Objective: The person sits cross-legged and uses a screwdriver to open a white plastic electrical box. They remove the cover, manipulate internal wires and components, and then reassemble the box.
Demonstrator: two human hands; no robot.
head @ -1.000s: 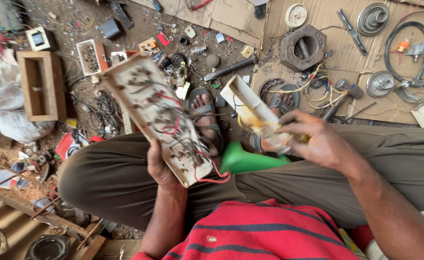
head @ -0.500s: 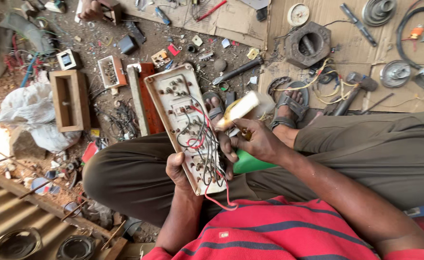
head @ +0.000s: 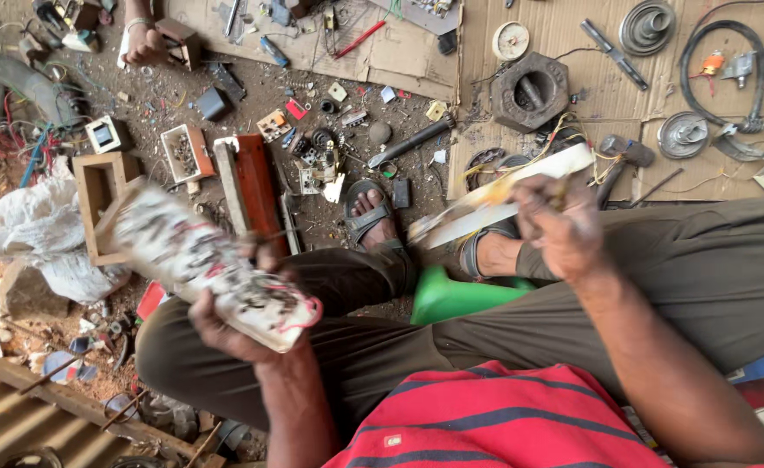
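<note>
1. A white switch board (head: 213, 264), its wired underside turned up, is gripped from below by the left hand (head: 234, 325) over the left thigh, seemingly so that the wiring is exposed; it is blurred.
2. A pale flat panel (head: 494, 198) is clasped in the right hand (head: 564, 230) above the right knee, held apart from the board.
3. A green stool (head: 455, 295) is seen between the legs, beneath the seated person.
4. Sandalled feet (head: 373, 212) are planted on dirt littered with small parts, beside an open wooden box (head: 100, 204).
5. Farther off, a hexagonal metal block (head: 531, 89) and a hammer (head: 624, 156) are laid on cardboard (head: 564, 35); another person's hand (head: 143, 39) is seen at the top left.
</note>
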